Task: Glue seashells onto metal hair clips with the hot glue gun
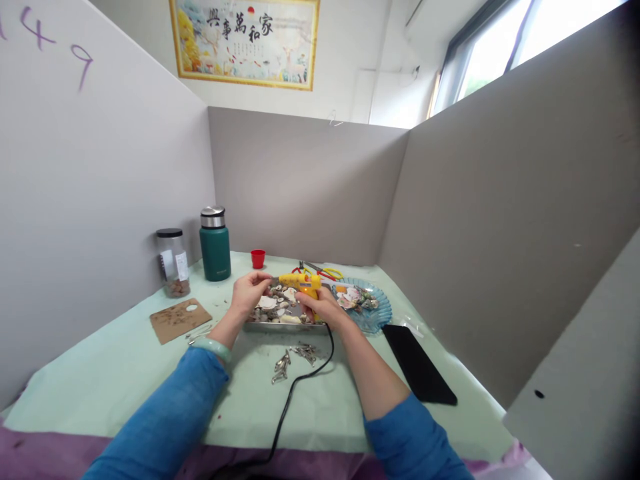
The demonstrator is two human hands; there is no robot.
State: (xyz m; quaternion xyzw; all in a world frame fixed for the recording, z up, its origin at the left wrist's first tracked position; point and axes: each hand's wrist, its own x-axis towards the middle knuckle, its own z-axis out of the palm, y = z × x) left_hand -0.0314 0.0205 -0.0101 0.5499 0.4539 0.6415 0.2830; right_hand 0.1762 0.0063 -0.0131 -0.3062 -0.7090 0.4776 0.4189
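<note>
My right hand (pixel 321 305) is wrapped round the handle of a yellow hot glue gun (pixel 303 283), its nozzle pointing left. A black cord (pixel 295 381) runs from the gun down over the table's front edge. At the nozzle tip, my left hand (pixel 250 292) is closed in a pinch; whatever is between the fingertips is too small to make out. Beneath both hands lies a metal tray (pixel 280 327) filled with shells (pixel 267 303) and small stones. Two small piles of silvery metal clips (pixel 281 366) rest on the cloth before the tray.
Behind right is a blue scalloped plate (pixel 384 308) with shell pieces, beside pliers (pixel 330 273) with coloured handles. A black phone-like slab (pixel 420 365) lies right. On the left are a brown card (pixel 180 319), a lidded jar (pixel 173 263), a green bottle (pixel 215 250) and a red cup (pixel 258 259).
</note>
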